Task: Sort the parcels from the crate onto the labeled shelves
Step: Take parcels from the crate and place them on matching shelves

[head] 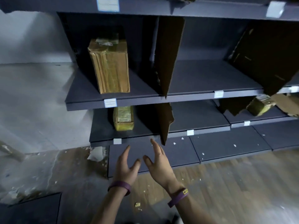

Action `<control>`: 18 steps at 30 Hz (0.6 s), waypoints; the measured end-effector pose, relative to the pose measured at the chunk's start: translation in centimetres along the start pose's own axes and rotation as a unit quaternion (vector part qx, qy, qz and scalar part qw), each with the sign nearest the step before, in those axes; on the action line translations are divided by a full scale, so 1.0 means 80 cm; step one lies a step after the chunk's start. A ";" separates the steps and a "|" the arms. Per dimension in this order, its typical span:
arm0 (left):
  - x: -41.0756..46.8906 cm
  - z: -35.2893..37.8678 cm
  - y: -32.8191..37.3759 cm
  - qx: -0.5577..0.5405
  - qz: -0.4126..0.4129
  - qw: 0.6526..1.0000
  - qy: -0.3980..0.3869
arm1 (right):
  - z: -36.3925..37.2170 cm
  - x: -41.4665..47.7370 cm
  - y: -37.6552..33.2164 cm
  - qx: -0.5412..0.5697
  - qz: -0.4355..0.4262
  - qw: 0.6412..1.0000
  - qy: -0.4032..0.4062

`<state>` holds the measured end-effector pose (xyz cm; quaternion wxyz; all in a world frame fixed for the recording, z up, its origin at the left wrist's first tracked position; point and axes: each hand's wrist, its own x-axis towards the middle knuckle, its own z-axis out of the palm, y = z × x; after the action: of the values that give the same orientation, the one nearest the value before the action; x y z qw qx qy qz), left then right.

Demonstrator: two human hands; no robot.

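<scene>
Three parcels sit on the shelves. A tall brown cardboard parcel wrapped in clear tape [110, 65] stands upright in the left compartment of the middle dark grey metal shelf [145, 101]. A small parcel in yellow wrapping [123, 118] stands in the left compartment of the shelf below. A third yellowish parcel [258, 105] lies far off to the right on that lower level, half behind torn cardboard. My left hand [127, 165] and right hand [159, 162] hold nothing. Their fingers are spread and straight, the palms face each other, and they hover just in front of the lower shelf's edge. Brown cardboard dividers [168, 54] split the shelves into compartments, and the ones right of the dividers show no parcels. The crate is out of view, so I cannot tell how many parcels are left. With empty hands, I judge that I'm between placements and the next parcel has yet to be fetched. White label tags [110, 102] are clipped to the shelf edges, but their print is too faint to read, as is the printed panel on the yellow parcel. My purple wristband [178, 198] on the right wrist shows yellow letters starting "CO", and the rest curves out of sight.
</scene>
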<state>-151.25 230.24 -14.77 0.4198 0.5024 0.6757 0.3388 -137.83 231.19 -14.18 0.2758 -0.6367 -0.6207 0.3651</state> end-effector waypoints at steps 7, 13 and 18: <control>-0.030 0.106 0.087 -0.135 0.020 0.986 -0.092 | -0.109 -0.049 0.053 -0.008 0.053 0.995 0.089; -0.087 0.252 0.171 -0.154 0.088 0.957 -0.228 | -0.246 -0.118 0.130 0.041 0.106 0.964 0.243; -0.171 0.387 0.236 -0.116 0.126 0.924 -0.342 | -0.360 -0.203 0.212 0.108 0.150 0.913 0.365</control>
<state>-113.75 223.23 -7.99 0.6349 0.6165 0.3776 0.2725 -103.99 216.73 -9.09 0.4922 -0.7773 -0.3313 0.2094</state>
